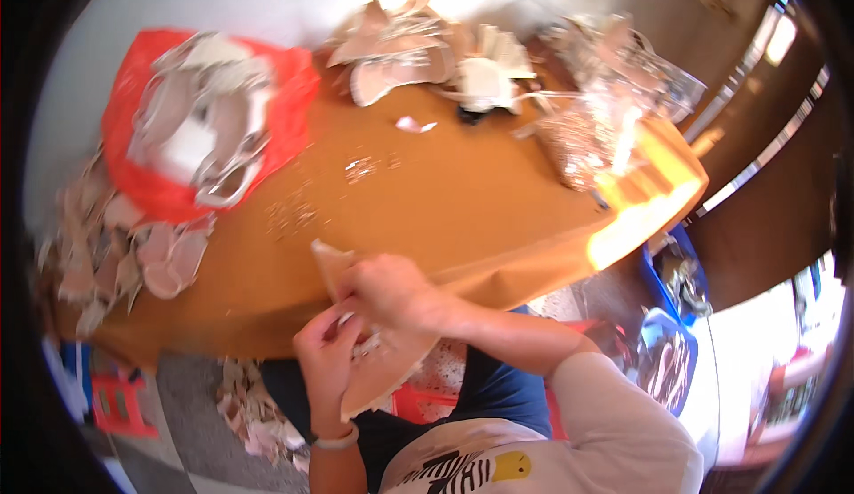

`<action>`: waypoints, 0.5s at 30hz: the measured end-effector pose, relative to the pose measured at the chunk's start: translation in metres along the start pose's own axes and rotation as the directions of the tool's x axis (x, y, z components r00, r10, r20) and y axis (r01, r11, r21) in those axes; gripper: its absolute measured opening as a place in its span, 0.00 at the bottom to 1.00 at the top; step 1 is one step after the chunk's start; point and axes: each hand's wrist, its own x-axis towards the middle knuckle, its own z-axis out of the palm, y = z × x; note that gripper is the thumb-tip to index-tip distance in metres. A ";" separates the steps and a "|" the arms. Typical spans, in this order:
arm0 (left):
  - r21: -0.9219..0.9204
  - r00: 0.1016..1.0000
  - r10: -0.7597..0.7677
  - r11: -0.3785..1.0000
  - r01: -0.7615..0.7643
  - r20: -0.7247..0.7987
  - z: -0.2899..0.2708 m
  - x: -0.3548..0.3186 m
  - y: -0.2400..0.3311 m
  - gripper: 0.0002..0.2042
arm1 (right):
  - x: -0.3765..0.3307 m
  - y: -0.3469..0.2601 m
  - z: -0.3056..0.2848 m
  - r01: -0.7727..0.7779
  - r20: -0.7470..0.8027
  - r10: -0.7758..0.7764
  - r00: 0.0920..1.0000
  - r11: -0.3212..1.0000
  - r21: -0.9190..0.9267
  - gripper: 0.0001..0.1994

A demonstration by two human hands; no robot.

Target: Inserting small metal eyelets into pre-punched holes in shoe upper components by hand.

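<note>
Over the table's front edge, my two hands meet on a beige fabric piece (387,369) that looks like part of a bra. One strip of it sticks up beyond my fingers, and the wider part hangs down toward my lap with a scalloped edge. My left hand (327,338), with a pale band at its wrist, pinches the piece from below. Just above it, my right hand (391,287) is closed on the same piece, its fingers partly hidden. Whether a small part sits between the fingertips is too blurred to see.
An orange-brown cloth covers the table (463,200), with scattered small shiny bits (294,216). A red plastic bag (298,93) holds beige bras. Beige piles (391,49) line the back; more lie left (169,258) and on the floor (258,423). Blue baskets (689,263) stand right.
</note>
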 end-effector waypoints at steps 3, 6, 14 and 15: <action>0.063 0.998 -0.010 0.998 0.014 -0.065 -0.009 -0.005 0.004 0.12 | 0.001 -0.020 -0.008 0.029 -0.116 -0.001 0.993 0.970 0.240 0.08; 0.150 0.990 0.137 0.979 -0.138 0.016 -0.013 -0.011 0.004 0.11 | 0.006 -0.018 -0.003 0.024 -0.125 0.019 0.992 0.941 0.336 0.07; 0.374 0.976 0.209 0.911 -0.175 -0.054 -0.002 -0.037 0.041 0.16 | -0.037 -0.029 -0.002 0.232 -0.368 -0.055 0.928 0.859 0.457 0.08; 0.371 0.975 0.206 0.914 -0.164 -0.077 -0.005 -0.040 0.045 0.15 | -0.040 -0.031 0.004 0.227 -0.375 -0.045 0.926 0.860 0.458 0.08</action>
